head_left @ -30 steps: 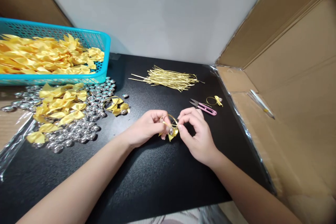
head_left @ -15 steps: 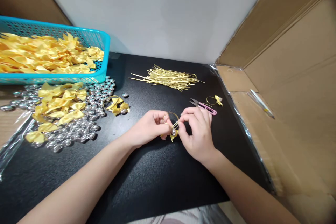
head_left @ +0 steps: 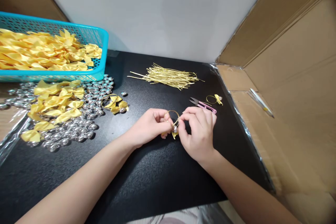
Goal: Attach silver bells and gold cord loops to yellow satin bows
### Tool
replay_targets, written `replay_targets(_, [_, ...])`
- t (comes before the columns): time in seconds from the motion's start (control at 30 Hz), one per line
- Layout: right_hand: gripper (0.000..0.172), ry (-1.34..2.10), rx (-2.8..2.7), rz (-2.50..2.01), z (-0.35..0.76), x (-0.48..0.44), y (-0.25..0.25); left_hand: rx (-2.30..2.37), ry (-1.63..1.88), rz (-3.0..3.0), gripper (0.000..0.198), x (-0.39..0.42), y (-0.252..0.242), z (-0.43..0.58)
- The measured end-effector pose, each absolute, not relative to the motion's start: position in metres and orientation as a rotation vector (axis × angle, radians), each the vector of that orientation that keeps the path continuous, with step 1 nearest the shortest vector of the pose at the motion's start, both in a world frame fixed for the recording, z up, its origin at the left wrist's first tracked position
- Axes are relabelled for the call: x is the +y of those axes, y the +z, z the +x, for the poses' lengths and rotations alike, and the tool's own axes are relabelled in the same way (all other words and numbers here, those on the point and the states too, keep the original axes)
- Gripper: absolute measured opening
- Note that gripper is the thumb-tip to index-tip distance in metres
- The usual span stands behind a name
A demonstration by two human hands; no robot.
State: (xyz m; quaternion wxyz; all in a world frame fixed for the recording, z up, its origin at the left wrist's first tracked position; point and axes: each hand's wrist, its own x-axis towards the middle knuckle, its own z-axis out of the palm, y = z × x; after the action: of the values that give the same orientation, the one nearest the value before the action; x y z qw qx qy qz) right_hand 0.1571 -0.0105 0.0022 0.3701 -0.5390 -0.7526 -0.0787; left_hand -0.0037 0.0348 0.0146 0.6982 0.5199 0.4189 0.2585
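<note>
At the middle of the black table (head_left: pixel 147 182), between our two hands, is the yellow bow (head_left: pixel 174 134) with its silver bead (head_left: pixel 174 129) and the gold wire loop (head_left: pixel 172 112). Our left hand (head_left: pixel 148 126) pinches the bow from the left, thumb and forefinger pressed together; our right hand (head_left: pixel 198 134) pinches the gold wire loop at its base from the right. The loop stands up above the fingertips, the bow hangs below. Both hands are equally near.
</note>
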Motion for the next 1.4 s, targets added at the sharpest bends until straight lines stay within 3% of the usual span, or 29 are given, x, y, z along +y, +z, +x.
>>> replay_targets(0.47, [0.008, 0.008, -1.930, -1.434, 0.1567, -0.0097, 0.0009, 0.936, 0.513, 1.174, 0.006, 0.0387, 0.0171, -0.0060])
replay_targets(1.0, [0.009, -0.131, -1.977, -1.479, 0.1536, -0.0088, -0.0016, 1.038, 0.513, 1.253, 0.005, 0.0374, 0.0174, -0.0067])
replay_targets(1.27, [0.009, 0.111, -1.924, -1.525, 0.1572, -0.0053, -0.0042, 1.045, 0.509, 1.222, 0.022, 0.0385, 0.0172, -0.0077])
replay_targets(1.4, [0.009, 0.151, -1.895, -1.519, 0.1583, -0.0050, -0.0043, 1.058, 0.550, 1.270, 0.017, 0.0383, 0.0145, -0.0069])
